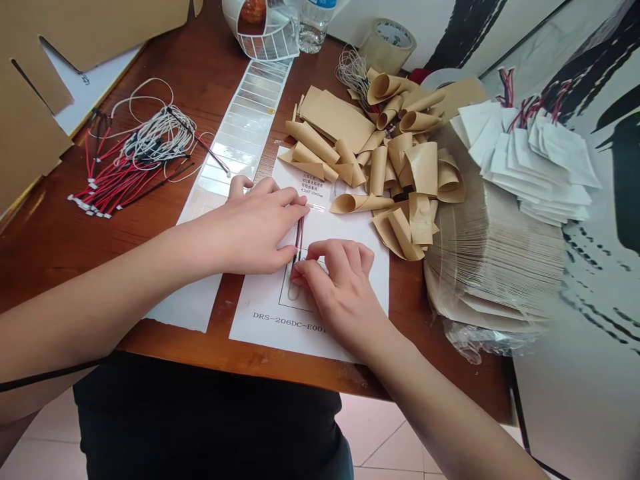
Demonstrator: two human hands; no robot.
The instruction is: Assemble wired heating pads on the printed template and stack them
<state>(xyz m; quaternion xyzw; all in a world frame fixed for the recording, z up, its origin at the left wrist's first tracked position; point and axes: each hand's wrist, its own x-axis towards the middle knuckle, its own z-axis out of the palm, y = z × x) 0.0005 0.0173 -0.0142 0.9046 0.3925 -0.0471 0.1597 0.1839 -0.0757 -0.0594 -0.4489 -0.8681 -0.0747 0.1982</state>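
Observation:
A printed sheet [270, 331] with a drawn square outline lies in front of me. On it runs a thin red-and-black wire lead [300, 232], with a pale cord loop [294, 291] at its near end. My left hand [257, 223] lies palm down, holding the lead against the paper with index fingertip and thumb; its other fingers are stretched out. With thumb and forefinger closed, my right hand [343, 280] pinches the lead where it meets the pale cord. My fingertips cover part of that spot.
A tangle of wire leads [155, 143] lies left, beside a strip of clear labels [245, 127]. Curled brown paper pieces [377, 170] heap behind the sheet. White pouches [535, 160] top a stack of brown sheets [500, 260] at right. Tape roll [387, 45] and bottle [314, 30] stand behind.

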